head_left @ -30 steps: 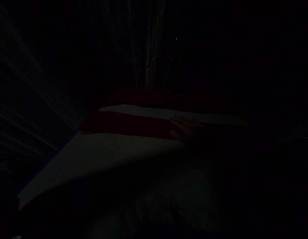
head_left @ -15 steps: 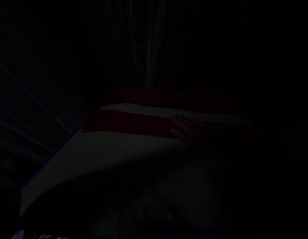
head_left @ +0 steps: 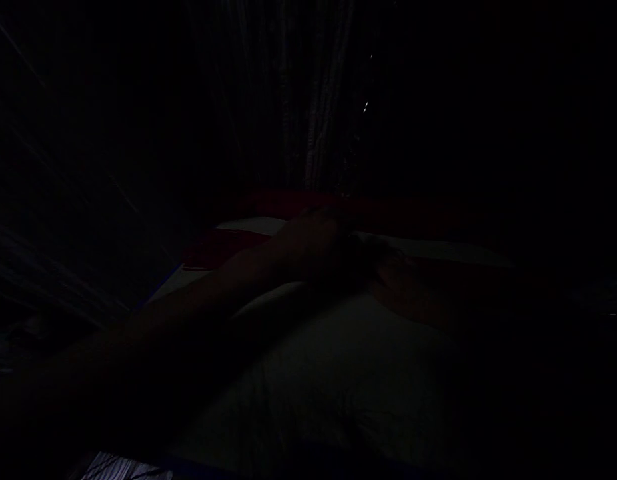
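Observation:
The view is very dark. My left hand (head_left: 316,240) reaches in from the left across a dark red strip (head_left: 221,248). My right hand (head_left: 401,283) lies close by on its right, over the same strip and the pale sheet-like surface (head_left: 348,347). The fingers of both hands sink into shadow, so whether they touch each other or hold anything cannot be made out.
A blue edge (head_left: 161,283) runs along the left side of the pale surface. Beyond lies a second dark red band (head_left: 298,199). Faint vertical folds or streaks (head_left: 318,133) rise behind it. A striped patch (head_left: 118,467) shows at the bottom left.
My left arm has come in from the left, its hand now over the red strip. My right hand, earlier spread flat there, has shifted slightly right and down. The view has tilted a little.

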